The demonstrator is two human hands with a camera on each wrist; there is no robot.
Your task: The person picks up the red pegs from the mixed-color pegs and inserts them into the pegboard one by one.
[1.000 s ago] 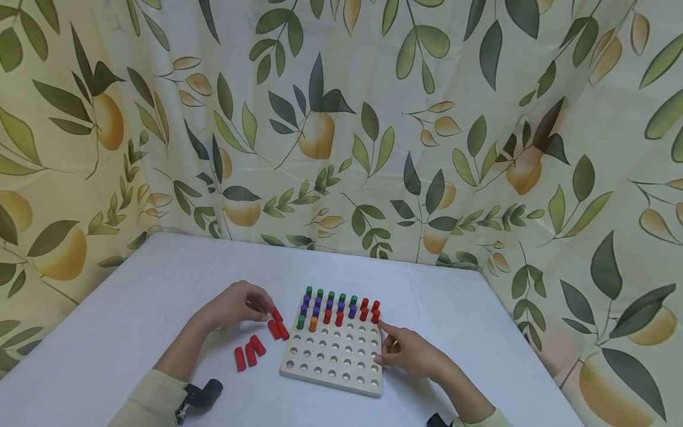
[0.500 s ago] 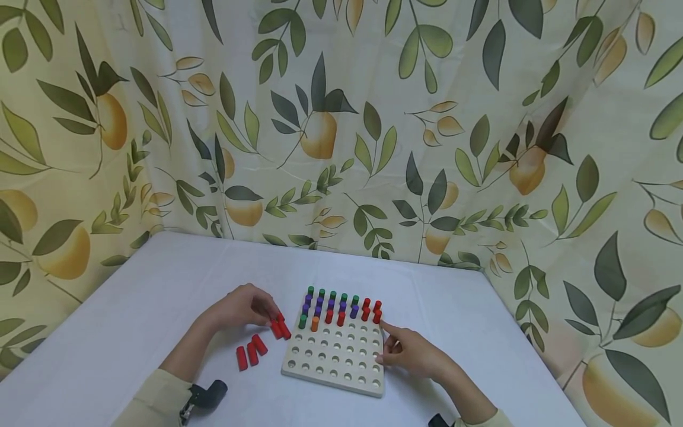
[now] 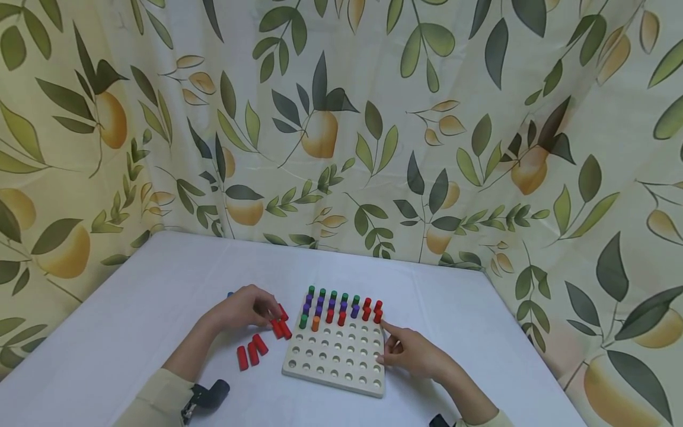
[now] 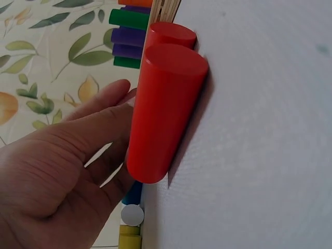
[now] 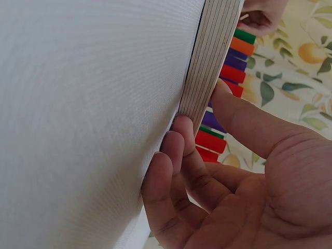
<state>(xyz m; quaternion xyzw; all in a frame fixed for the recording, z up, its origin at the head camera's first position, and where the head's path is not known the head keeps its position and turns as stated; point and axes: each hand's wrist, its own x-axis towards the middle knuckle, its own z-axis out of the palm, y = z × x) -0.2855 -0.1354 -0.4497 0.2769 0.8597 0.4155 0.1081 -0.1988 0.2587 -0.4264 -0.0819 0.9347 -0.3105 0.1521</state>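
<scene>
A pale wooden pegboard (image 3: 333, 375) lies on the table, its far rows filled with green, purple, red and orange pegs. My right hand (image 3: 413, 351) holds the board's right edge, thumb at the top face and fingertips low against the side (image 5: 189, 78). Left of the board, my left hand (image 3: 246, 307) reaches to a group of three red pegs, one red peg (image 3: 283, 312) right at its fingertips. In the left wrist view, a large red peg (image 4: 165, 114) covers the fingertips of the left hand (image 4: 62, 155); I cannot tell whether they pinch one.
Nearer me, three more red pegs (image 3: 252, 353) lie on the white table (image 3: 160, 332). Behind the left hand a bit of blue (image 3: 230, 294) shows; blue, white and yellow pieces (image 4: 132, 215) appear in the left wrist view. A patterned curtain (image 3: 341, 118) hangs behind.
My left hand has shifted slightly right along the red pegs, and the farthest of them shows more now. A bit of blue has come into sight behind that hand. The right hand stays put.
</scene>
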